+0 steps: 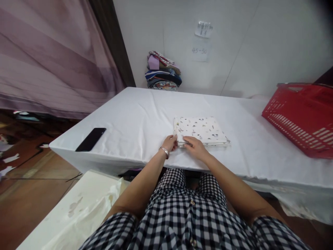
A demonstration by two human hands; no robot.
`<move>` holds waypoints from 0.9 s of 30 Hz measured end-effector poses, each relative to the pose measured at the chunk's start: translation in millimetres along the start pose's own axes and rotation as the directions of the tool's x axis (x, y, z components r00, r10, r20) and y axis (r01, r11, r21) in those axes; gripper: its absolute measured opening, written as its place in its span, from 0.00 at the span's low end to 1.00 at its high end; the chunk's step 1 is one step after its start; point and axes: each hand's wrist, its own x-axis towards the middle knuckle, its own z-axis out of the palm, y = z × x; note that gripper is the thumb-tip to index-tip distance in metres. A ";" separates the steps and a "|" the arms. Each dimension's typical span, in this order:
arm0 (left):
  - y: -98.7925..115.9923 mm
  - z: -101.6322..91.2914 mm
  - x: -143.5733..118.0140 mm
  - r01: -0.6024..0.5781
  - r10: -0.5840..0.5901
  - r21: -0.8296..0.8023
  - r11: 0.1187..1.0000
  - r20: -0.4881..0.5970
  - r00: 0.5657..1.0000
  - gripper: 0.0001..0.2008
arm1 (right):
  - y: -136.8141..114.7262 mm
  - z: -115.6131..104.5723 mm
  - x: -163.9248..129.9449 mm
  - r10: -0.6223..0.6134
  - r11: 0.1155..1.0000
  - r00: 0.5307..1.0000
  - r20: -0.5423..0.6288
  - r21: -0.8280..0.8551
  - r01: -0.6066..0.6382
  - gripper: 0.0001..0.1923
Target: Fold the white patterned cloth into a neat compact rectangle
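A folded white cloth (pixel 201 128) with a small scattered print lies flat on the white-covered table in front of me. My left hand (pixel 170 143), with a silver bracelet at the wrist, is at the cloth's near left corner, its fingers closed on the edge there. Just to the right, my right hand (pixel 196 147) has its fingers over the near edge, gripping the folded layers. The thumbs are partly hidden. Both hands stay close together, low on the cloth.
A black phone (pixel 91 139) lies at the table's left end. On the right stands a red plastic basket (pixel 301 118). Folded clothes (pixel 163 73) are stacked behind the far edge, against the wall. A white surface (pixel 78 205) with crumpled fabric is at my lower left.
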 end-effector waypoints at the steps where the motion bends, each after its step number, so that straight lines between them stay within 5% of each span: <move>1: -1.4 -1.0 -3.1 -0.005 0.005 0.000 1.000 0.007 1.000 0.23 | 0.2 -0.5 0.8 0.017 1.000 1.000 -0.004 0.016 -0.017 0.16; 10: -11.4 0.7 -29.4 -0.053 0.053 -0.001 0.999 0.045 0.998 0.37 | -3.9 -0.6 19.2 -0.133 0.970 0.984 0.121 -0.190 0.154 0.09; 16: -9.5 5.7 -25.6 -0.066 0.070 0.167 0.984 -0.015 0.997 0.31 | 5.1 -2.1 15.3 -0.117 0.991 0.990 -0.077 -0.081 0.111 0.07; 23: -14.0 3.7 -20.4 -0.122 0.123 0.113 0.986 -0.002 0.992 0.30 | 1.6 -13.7 7.8 -0.287 0.937 0.945 0.156 -0.162 0.311 0.08; 27: -14.6 1.9 -22.3 -0.144 0.142 0.060 0.988 0.047 0.989 0.36 | 0.6 -11.7 9.4 -0.270 0.936 0.949 0.163 -0.184 0.298 0.10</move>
